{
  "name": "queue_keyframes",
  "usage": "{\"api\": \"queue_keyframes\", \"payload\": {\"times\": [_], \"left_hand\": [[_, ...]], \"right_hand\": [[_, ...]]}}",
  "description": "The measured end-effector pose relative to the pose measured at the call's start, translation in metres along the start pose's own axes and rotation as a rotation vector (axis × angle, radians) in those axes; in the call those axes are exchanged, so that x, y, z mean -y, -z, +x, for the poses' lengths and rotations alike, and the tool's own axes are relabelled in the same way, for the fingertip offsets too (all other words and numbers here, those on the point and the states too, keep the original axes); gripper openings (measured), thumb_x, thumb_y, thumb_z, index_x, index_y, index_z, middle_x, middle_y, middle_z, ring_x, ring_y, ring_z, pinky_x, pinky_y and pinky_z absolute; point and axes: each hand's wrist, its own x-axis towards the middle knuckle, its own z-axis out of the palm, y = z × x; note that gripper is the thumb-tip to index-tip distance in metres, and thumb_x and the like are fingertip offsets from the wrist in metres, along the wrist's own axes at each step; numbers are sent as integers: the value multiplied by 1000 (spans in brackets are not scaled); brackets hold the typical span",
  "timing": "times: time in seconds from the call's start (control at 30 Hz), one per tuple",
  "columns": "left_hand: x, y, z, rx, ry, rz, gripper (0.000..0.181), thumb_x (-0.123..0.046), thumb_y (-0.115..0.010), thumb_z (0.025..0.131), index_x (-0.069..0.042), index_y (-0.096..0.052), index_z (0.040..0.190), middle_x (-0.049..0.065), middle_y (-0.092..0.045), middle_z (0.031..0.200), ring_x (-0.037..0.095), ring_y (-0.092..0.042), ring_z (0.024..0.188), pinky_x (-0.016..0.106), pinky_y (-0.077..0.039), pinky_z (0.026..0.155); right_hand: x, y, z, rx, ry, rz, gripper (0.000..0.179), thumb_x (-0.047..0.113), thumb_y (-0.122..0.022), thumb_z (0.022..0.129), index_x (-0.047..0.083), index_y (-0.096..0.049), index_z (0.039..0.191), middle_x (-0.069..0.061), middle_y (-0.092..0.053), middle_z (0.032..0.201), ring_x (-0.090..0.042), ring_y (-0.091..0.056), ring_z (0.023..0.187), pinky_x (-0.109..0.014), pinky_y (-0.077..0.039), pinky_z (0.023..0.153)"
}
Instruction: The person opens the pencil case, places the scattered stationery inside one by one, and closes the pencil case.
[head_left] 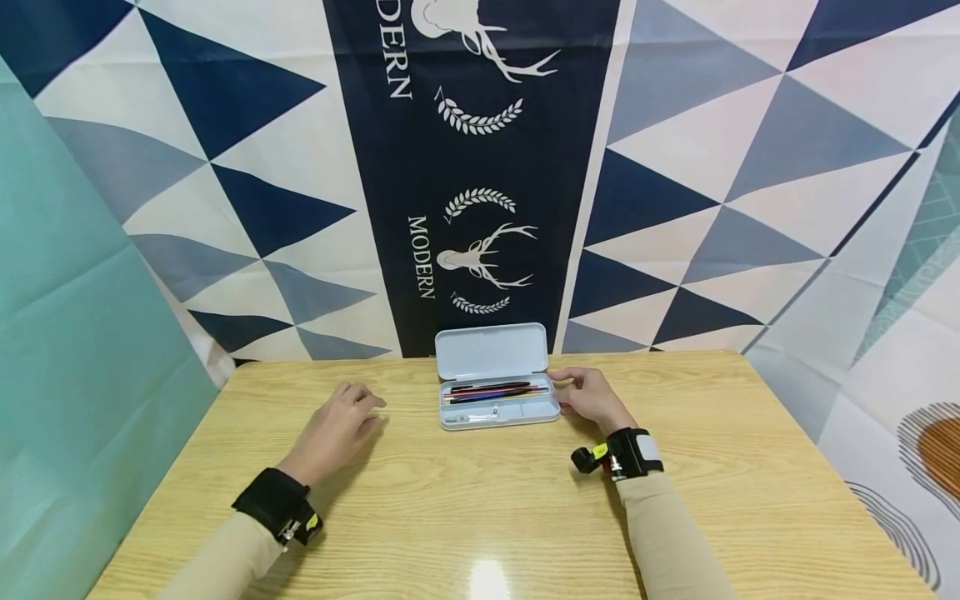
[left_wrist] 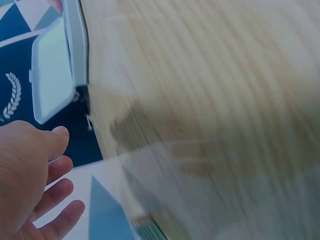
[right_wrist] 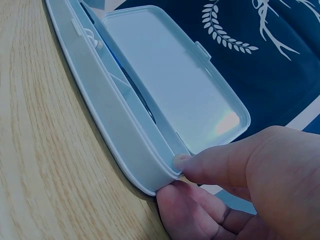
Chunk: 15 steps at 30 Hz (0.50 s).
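A light blue pencil case (head_left: 540, 410) stands with its lid (head_left: 491, 352) raised at the table's far edge. Several pens and pencils (head_left: 495, 392) lie in its back compartment, and a small clear-and-white item (head_left: 476, 415), too small to identify, lies in the front one. My right hand (head_left: 588, 396) pinches the case's right end; in the right wrist view the thumb (right_wrist: 210, 162) is over the rim and the fingers are outside and below. My left hand (head_left: 337, 425) hovers left of the case, fingers relaxed, holding nothing.
The wooden table (head_left: 480, 500) meets a patterned cloth backdrop (head_left: 480, 167) just behind the case. A teal cloth (head_left: 75, 333) hangs along the left side. Both wrists wear black straps with small cameras.
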Motion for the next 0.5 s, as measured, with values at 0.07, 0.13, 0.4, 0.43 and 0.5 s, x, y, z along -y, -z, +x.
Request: {"api": "queue_keyframes", "payload": {"times": [0.07,0.13,0.4,0.43,0.5], "left_hand": [[6,3,-6,-5,-2,16,21,-5,-91,91,-5,-83,111,9,-72,104,29,-68,101,39,-63,84],[11,6,-12,0,1,23,21,-6,-91,92,-4,-83,111,9,-72,104,29,-69,101,39,-64,83],[28,19,-33,68,80,16,17,-6,-88,96,-5,-83,113,8,-72,105,27,-69,99,37,-64,81],[30,21,-35,69,83,17,17,-5,-88,96,-5,-83,112,8,-72,105,26,-69,98,37,-64,80],[33,23,-39,63,82,19,17,-4,-88,95,-5,-83,111,7,-73,104,26,-69,97,38,-64,80]], "right_hand": [[-1,0,1,2,1,0,50,3,-72,102,-2,-68,152,-5,-55,93,-14,-57,77,-19,-56,67],[-1,-1,2,0,1,0,50,3,-72,102,-2,-68,152,-5,-55,92,-13,-57,77,-19,-56,67],[-1,0,1,4,10,7,50,3,-73,103,-3,-67,152,-4,-56,91,-12,-58,76,-18,-56,67],[-1,0,0,7,12,6,50,3,-73,103,-3,-67,152,-4,-56,90,-12,-59,76,-18,-57,67],[0,1,0,6,14,9,50,3,-73,103,-3,-66,153,-3,-57,89,-12,-59,76,-18,-57,67]]}}
